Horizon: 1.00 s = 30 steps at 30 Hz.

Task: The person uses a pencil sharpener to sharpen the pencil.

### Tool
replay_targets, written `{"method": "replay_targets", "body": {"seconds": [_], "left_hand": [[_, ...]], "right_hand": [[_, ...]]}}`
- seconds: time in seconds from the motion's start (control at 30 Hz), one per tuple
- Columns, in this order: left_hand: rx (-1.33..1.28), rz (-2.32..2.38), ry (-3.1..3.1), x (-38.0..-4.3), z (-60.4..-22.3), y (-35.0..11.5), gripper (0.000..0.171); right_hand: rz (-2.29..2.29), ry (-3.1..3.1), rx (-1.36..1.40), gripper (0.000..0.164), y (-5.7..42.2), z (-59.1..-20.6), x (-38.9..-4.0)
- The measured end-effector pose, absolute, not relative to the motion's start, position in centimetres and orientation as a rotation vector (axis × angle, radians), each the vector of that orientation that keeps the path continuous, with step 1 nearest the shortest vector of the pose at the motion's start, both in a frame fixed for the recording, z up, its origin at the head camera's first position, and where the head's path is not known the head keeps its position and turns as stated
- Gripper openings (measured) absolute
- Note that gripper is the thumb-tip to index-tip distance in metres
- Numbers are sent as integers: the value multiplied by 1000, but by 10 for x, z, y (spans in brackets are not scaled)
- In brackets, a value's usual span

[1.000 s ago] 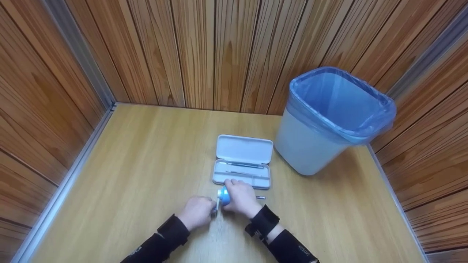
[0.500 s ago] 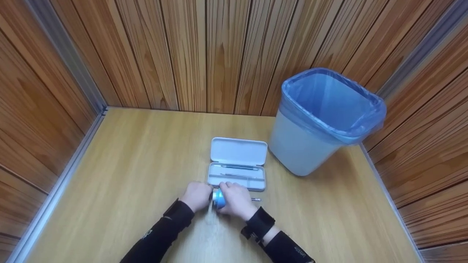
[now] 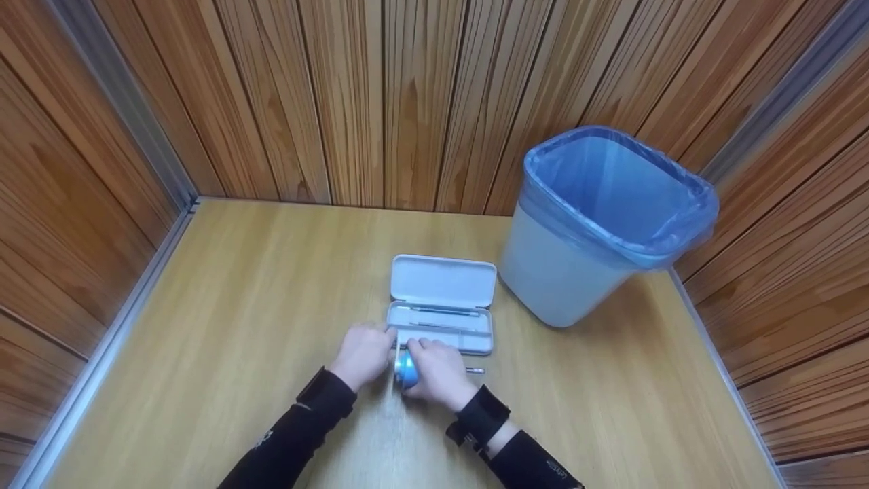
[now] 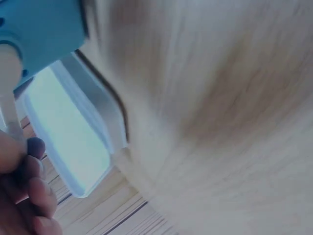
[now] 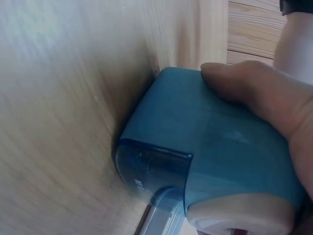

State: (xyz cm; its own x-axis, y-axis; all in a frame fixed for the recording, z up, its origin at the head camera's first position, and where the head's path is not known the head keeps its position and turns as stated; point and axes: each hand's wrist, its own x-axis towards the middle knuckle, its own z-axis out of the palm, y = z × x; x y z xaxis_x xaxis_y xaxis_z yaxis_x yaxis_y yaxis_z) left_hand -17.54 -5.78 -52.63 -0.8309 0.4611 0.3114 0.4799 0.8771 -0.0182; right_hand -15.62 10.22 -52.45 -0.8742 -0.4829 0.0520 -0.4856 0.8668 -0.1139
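Far to the left of the blue sharpener, a metal rail lines the bench edge, and a broad stretch of wood separates the two. Just left of the sharpener, the left hand curls its fingers around the pale crank, with room on its outer side. The sharpener itself rests on the bench; directly to its right the right hand grips its body, thumb over the top. Just beyond the sharpener lies an open case, its front edge close to both hands, with slim tools inside. Right of the sharpener, a thin pencil-like end pokes out past the right hand. Farther right and beyond stands a bin with a blue liner, and on the sharpener's far right another stretch of bench reaches the right-hand rail.
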Motion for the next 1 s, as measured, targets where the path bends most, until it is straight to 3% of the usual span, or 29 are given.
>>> {"method": "replay_targets", "body": {"seconds": [0.37, 0.8, 1.0], "left_hand": [[-771, -73, -2540, -147, -514, -63, 14], [-868, -185, -2551, -113, -530, -66, 23], [-887, -175, -2631, -110, -546, -68, 15]], "right_hand": [[193, -2986, 778, 63, 103, -525, -156], [182, -3028, 780, 64, 105, -524, -157], [181, -3027, 779, 63, 101, -523, -157]]}}
